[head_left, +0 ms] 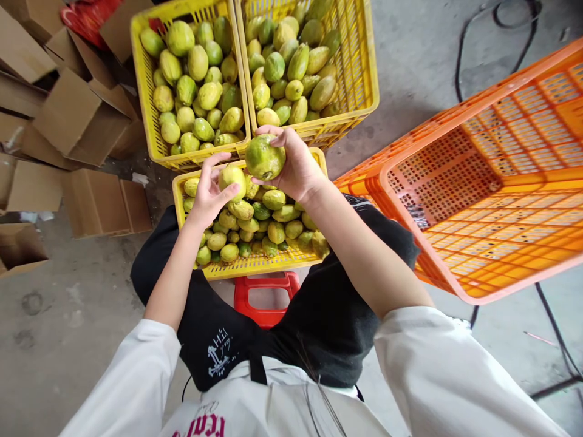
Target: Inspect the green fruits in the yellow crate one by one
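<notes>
My left hand (pixel 206 197) is closed around a pale yellow-green fruit (pixel 232 179), thumb across its near side. In my right hand (pixel 299 169) sits a rounder, darker green fruit (pixel 264 159) with yellowish blotches, like a small papaya. The two fruits are side by side, held above the near yellow crate (pixel 255 267). This crate stands in front of my knees and holds many similar oval green and yellow fruits (pixel 276 232).
Two more yellow crates, left (pixel 152 133) and right (pixel 359 60), stand beyond, filled with the same fruit. An orange crate (pixel 437 255) is at the right. Cardboard boxes (pixel 75 115) lie at the left. A red plastic stool (pixel 268 317) is between my legs, and a black cable (pixel 460 54) lies on the floor.
</notes>
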### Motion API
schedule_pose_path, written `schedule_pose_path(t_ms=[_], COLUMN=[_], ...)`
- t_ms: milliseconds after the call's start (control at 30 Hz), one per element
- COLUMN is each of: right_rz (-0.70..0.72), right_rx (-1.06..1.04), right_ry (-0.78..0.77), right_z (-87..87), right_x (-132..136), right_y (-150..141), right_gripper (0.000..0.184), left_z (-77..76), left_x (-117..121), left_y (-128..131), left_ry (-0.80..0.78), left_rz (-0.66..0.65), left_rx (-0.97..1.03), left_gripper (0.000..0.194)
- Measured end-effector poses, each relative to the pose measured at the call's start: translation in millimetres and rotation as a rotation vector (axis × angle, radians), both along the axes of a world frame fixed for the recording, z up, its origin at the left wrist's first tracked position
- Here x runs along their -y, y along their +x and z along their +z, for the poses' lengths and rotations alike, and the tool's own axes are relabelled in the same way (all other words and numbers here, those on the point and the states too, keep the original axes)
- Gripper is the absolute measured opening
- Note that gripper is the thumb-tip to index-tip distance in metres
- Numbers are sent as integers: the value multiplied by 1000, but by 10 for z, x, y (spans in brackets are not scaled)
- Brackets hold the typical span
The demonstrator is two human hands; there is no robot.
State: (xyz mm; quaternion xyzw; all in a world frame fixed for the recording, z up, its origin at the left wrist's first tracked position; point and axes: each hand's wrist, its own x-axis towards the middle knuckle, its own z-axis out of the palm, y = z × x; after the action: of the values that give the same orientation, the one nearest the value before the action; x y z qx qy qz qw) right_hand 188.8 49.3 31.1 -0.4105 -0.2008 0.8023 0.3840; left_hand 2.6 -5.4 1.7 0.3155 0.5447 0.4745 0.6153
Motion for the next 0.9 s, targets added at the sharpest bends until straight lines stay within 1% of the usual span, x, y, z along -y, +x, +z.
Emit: schedule_pose_path(t_ms=[33, 67, 100, 200, 267, 300, 400, 500, 567, 667, 733, 833, 900], right_rz=[1, 2, 1, -25, -54, -69, -108, -113, -103, -131, -146, -128, -117], right_rx=[1, 2, 2, -22, -41, -50, -40, -7, 1, -61, -108, -121, -123], right_ry=[-1, -5, -10, -32, -73, -96, -119, -46, -31, -47, -50, -76, -94], right_z=[6, 11, 15, 15, 0, -10, -42, -44, -20, 24, 35, 21, 2], right_x=[3, 5, 6, 7, 5, 2, -13, -26, -21, 9, 30, 46, 50], right_y=[-2, -4, -5, -5, -3, -3, -12, -34, -49, -52, -43, -34, -43], right_gripper=[15, 15, 15, 17, 16, 16, 14, 17, 23, 20, 20, 20, 17], left_z=[-9, -23, -40, -77, -80, -76, -67, -71, -74, -56, -26, 27, 43], left_x=[1, 2, 2, 3, 4, 4, 4, 1, -9, -40, -62, -80, -76], left_y=[4, 7, 10, 17, 14, 8, -20, -52, -66, -73, -74, -71, -59], left_ry=[56, 106, 132, 60, 6, -11, -40, -75, -96, -109, -101, -121, -144], left_rz=[-14, -23, -22, 10, 27, 30, 12, 23, 33, 34, 50, 60, 61], left_rx=[-32, -70, -106, -129, -63, -9, 129, 180, 209, 261, 280, 278, 264], left_gripper=[62, 62, 57, 32, 21, 19, 22, 27, 25, 17, 25, 41, 43])
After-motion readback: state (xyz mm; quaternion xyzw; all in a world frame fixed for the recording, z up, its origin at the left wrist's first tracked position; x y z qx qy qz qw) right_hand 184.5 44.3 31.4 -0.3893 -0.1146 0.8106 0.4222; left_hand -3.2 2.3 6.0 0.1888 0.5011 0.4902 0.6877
